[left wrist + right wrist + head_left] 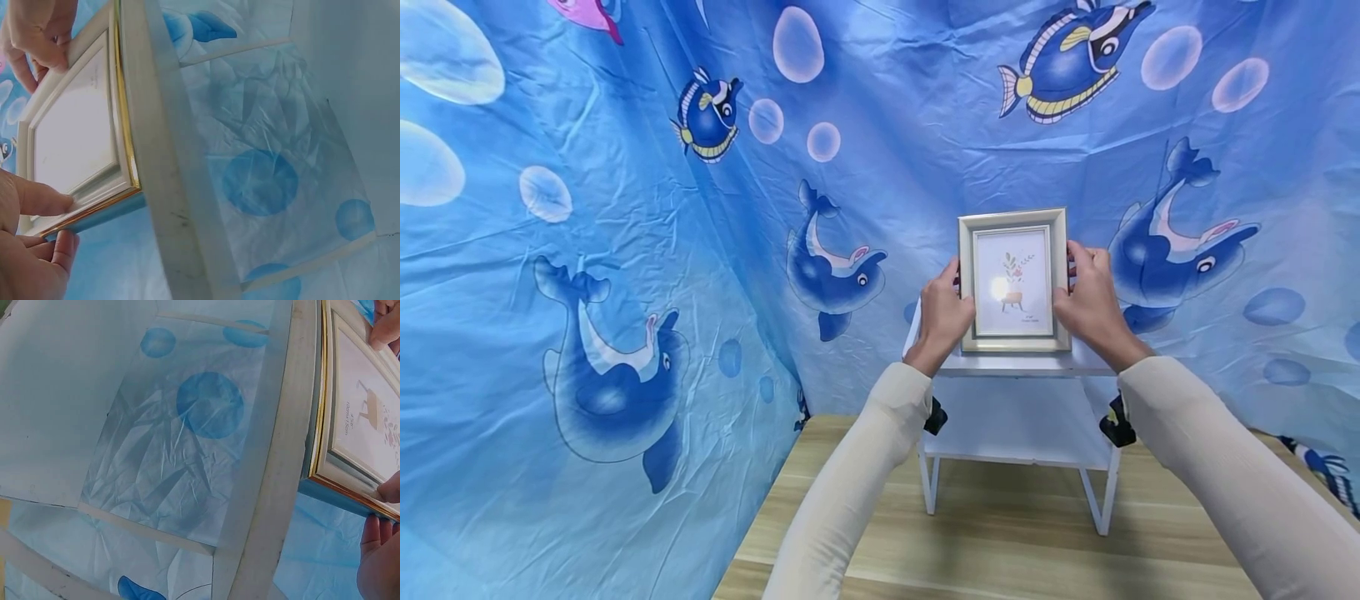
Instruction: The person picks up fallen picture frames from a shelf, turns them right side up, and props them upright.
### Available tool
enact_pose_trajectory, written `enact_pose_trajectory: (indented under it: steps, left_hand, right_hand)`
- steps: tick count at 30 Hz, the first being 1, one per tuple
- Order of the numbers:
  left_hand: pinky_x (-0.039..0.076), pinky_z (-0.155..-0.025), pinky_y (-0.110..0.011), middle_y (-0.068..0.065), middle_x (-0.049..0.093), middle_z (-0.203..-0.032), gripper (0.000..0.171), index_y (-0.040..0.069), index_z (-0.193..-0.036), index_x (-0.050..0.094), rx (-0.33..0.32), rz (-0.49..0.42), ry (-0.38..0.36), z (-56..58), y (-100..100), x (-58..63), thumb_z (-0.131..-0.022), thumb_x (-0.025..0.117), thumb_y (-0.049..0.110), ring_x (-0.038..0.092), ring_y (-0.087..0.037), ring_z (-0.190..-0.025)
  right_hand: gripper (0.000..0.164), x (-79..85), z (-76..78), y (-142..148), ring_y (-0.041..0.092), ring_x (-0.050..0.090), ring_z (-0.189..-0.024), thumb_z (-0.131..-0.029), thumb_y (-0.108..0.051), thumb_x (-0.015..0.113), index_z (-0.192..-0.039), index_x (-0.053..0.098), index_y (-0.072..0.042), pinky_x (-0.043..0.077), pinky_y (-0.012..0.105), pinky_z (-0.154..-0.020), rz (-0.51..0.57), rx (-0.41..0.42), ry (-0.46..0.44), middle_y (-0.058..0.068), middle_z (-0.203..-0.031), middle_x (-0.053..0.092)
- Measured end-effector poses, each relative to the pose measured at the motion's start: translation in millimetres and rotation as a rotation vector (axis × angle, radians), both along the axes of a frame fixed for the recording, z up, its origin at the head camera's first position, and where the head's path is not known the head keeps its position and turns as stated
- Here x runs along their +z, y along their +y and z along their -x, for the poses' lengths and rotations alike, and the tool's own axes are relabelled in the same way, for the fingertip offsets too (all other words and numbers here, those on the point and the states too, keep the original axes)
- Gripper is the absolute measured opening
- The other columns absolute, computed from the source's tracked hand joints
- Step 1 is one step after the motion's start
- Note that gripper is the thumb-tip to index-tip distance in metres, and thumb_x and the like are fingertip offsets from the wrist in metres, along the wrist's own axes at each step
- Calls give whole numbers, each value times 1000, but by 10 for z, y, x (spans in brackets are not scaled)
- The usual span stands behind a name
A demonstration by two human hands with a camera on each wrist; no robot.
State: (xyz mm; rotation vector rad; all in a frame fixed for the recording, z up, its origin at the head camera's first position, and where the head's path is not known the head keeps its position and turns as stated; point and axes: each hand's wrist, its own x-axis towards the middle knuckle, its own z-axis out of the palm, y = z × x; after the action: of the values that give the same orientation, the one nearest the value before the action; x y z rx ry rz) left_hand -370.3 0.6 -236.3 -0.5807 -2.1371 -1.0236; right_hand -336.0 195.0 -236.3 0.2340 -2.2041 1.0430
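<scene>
A pale picture frame [1015, 344] with a gold edge stands upright over the white table's top [951, 362], its lower edge right at the surface. Behind its glass is a print [1013, 287] of a small plant on a stool, with a bright reflection on it. My left hand [944, 310] grips the left side, thumb on the front and fingers curled behind. On the opposite side my right hand [1093, 296] holds it the same way. In the left wrist view the left thumb [47, 199] presses the frame's border [94, 201].
The small white table has a lower shelf [1015, 421] and thin metal legs [1101, 500]. It stands on a wood-patterned floor [992, 558]. Blue cloth [895, 167] printed with dolphins, fish and bubbles hangs behind it and along the left. Black wrist devices [1117, 422] sit below both sleeves.
</scene>
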Motion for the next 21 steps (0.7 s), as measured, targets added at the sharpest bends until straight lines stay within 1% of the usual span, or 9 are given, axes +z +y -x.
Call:
enact_pose_trajectory:
  steps: [3, 8, 12, 16, 21]
  left_hand:
    - [56, -87, -31, -14, 68, -115, 53, 3, -135, 58, 19, 19, -26, 2, -1, 33, -84, 59, -10, 66, -24, -107]
    - [53, -86, -32, -15, 56, -111, 54, 2, -137, 56, 59, 57, -64, -15, 10, 81, -84, 59, -9, 58, -24, -103]
    - [52, -87, -31, -14, 54, -114, 56, 1, -140, 53, 68, 57, -94, -35, 23, 99, -85, 60, -8, 56, -22, -101]
    - [51, -87, -33, -13, 54, -114, 54, 1, -138, 54, 71, 52, -90, -40, 21, 97, -86, 61, -8, 54, -22, -98]
    - [51, -86, -32, -13, 54, -116, 52, 1, -137, 54, 78, 56, -83, -43, 25, 94, -86, 60, -7, 54, -21, -99]
  right_hand:
    - [71, 1, -8, 4, 46, 44, -118, -86, 11, 46, -153, 25, 4, 47, 54, -93, 2, 3, 3, 32, -137, 31]
    - [71, 0, -19, 11, 44, 43, -115, -85, 11, 47, -153, 26, 5, 47, 54, -92, 0, 6, 18, 32, -136, 32]
    - [70, -8, -20, 20, 44, 43, -114, -86, 11, 48, -152, 28, 5, 47, 54, -91, 1, 6, 28, 32, -134, 33]
    - [69, -11, -14, 26, 44, 43, -112, -87, 10, 50, -152, 28, 5, 47, 53, -89, 0, 2, 35, 32, -132, 34]
    - [67, -5, -1, 43, 42, 44, -109, -86, 11, 50, -150, 31, 7, 47, 48, -86, -2, 3, 62, 31, -129, 36]
